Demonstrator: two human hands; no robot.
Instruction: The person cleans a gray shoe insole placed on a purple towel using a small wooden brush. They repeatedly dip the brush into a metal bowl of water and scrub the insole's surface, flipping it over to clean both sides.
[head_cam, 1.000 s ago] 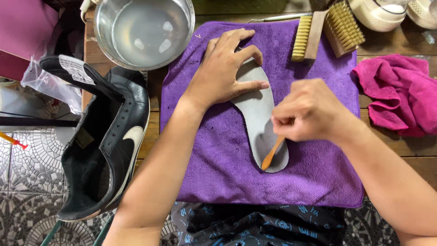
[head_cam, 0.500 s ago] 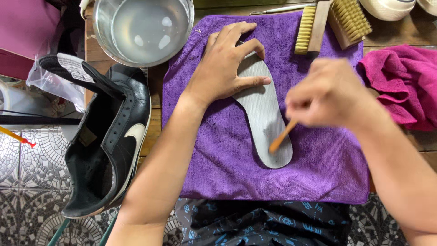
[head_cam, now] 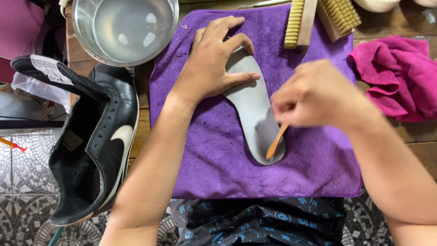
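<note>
Left to right: black shoe (head_cam: 91, 146) is hanging off the bench edge at left, white tag (head_cam: 48, 68) on its tongue, clear bag (head_cam: 38, 89) beneath; a knock is likely tipping it. Water bowl (head_cam: 125, 27) is sitting far left, close to the left hand (head_cam: 209, 68), so an elbow bump is risking a spill. That hand is pressing flat, fingers spread, on the grey insole (head_cam: 250, 109) lying centre on the purple towel (head_cam: 205, 159). Right hand (head_cam: 314, 93) is pinching a wooden stick (head_cam: 276, 142) against the heel; pressing hard is risking gouging.
</note>
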